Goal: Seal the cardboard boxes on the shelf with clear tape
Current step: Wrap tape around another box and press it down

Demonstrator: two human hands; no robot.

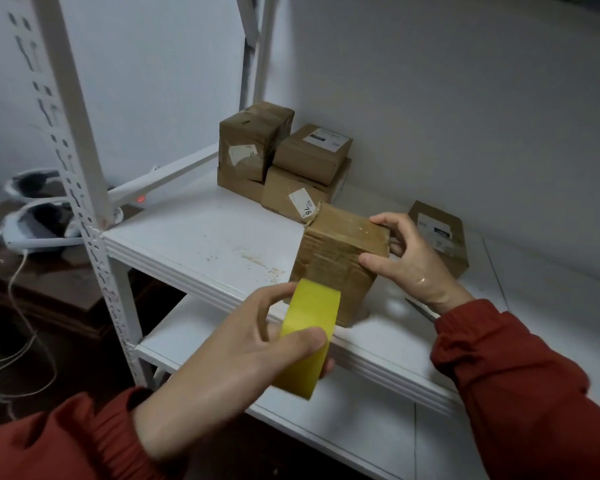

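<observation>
- Your right hand (pixel 406 261) grips the near box (pixel 336 258): the fingers curl over its far top edge and the thumb presses on the side face that turns toward you.
- The near box stands on the shelf board (pixel 194 237), close to the board's front edge. Its top is glossy and its far left corner is torn.
- Your left hand (pixel 236 344) grips the tape roll (pixel 305 337), with the thumb across the roll's yellow outer face and the fingers curled round its far side.
- The tape roll sits in front of and below the near box, off the front of the board. Its upper edge overlaps the box's lower front in this view, and you cannot tell whether the two touch.
- Behind the near box and to its left, a stack of boxes (pixel 284 157) stands in the back corner. The lowest of them, with a white label, is just beside the near box's torn corner.
- To the right of the near box, behind your right hand, a lone box (pixel 440 233) with a printed label rests near the wall.
- A thin dark object (pixel 421 310) lies on the board to the right of the near box, under your right wrist; it is too blurred to name.
- Below the near box runs a lower board (pixel 326 410).
- Far to the left of the near box, past the perforated upright (pixel 73 116), a white device (pixel 32 220) and cables lie on a dark table.
- Both your sleeves are red.
</observation>
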